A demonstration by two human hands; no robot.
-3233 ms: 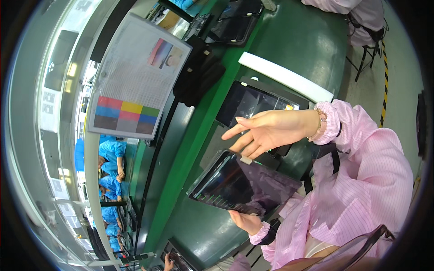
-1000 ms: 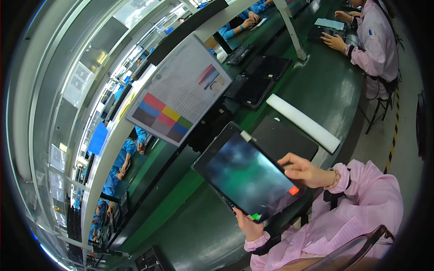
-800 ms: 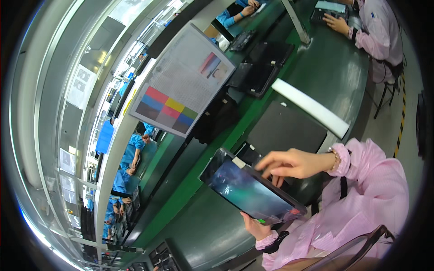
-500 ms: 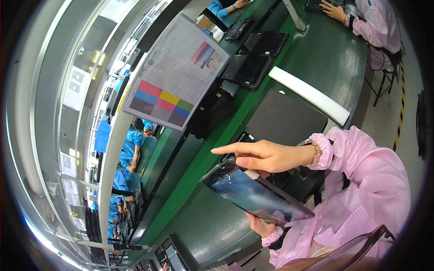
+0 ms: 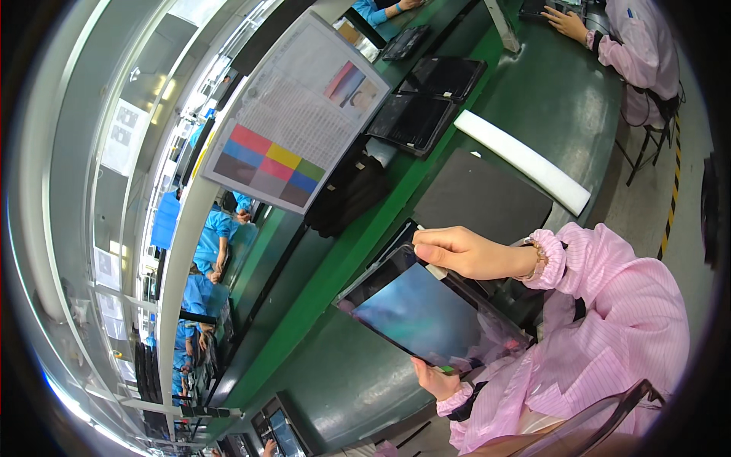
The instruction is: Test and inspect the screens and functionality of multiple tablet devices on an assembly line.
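Note:
A tablet [image 5: 415, 312] with a lit blue-teal screen and a dark border is held tilted in front of my chest. My left hand [image 5: 438, 378] grips its lower edge, thumb on the front beside a small green tab. At the upper corner my right hand [image 5: 472, 255] is closed, its fingers curled over the edge and thumb against it. A small pale tab [image 5: 436, 271] shows just under that thumb. The fingertips behind the tablet are hidden. Partly covered by the tablet and my right hand, other dark flat items lie on the green bench.
Past my right hand lie a dark grey mat [image 5: 483, 190] and a white foam bar [image 5: 521, 161]. Beyond are black tablets [image 5: 411, 122], black cloth [image 5: 350, 198] and a hanging printed sheet [image 5: 297, 114]. A co-worker in pink [image 5: 636, 57] sits upper right; people in blue [image 5: 213, 236] work across the line.
My right hand has gone from a pointing index finger above the tablet to curled fingers on its upper corner. The tablet's screen has turned more toward view.

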